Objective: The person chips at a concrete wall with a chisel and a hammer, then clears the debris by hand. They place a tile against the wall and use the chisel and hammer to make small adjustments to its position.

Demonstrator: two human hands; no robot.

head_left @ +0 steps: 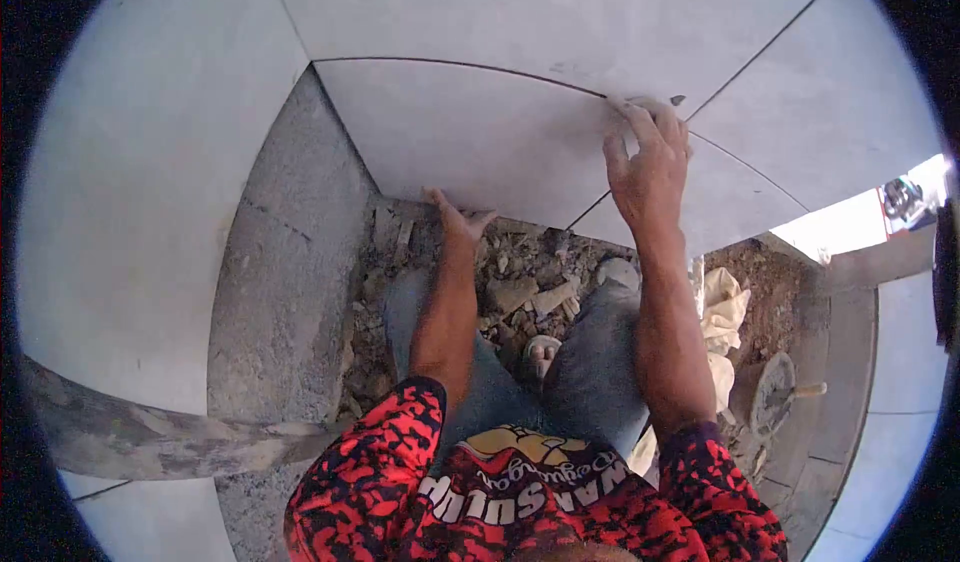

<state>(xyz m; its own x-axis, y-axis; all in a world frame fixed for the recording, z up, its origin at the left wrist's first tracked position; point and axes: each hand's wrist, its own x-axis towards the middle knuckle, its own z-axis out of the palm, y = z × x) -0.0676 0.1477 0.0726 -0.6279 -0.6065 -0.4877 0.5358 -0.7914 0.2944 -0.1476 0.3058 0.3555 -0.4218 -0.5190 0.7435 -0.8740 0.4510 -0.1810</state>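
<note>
A large pale tile (480, 132) stands in the wall in front of me, with narrow dark joints along its top and right edges. My left hand (460, 220) is at its bottom edge, fingers spread, with the thumb and fingertips against the tile; the part under the edge is hard to see. Higher up on the right, my right hand (652, 157) rests on the tile face near the joint corner, its fingers bent and apart. Neither hand visibly wraps round anything. A small dark chip mark shows just beyond the right fingertips.
Rubble (515, 292) covers the ground around my feet. Bare grey cement (290, 252) lies on the left wall, and a rough beam (180, 442) crosses at lower left. To the right are a pale sack (722, 312) and a round, cement-stained tool with a handle (773, 394).
</note>
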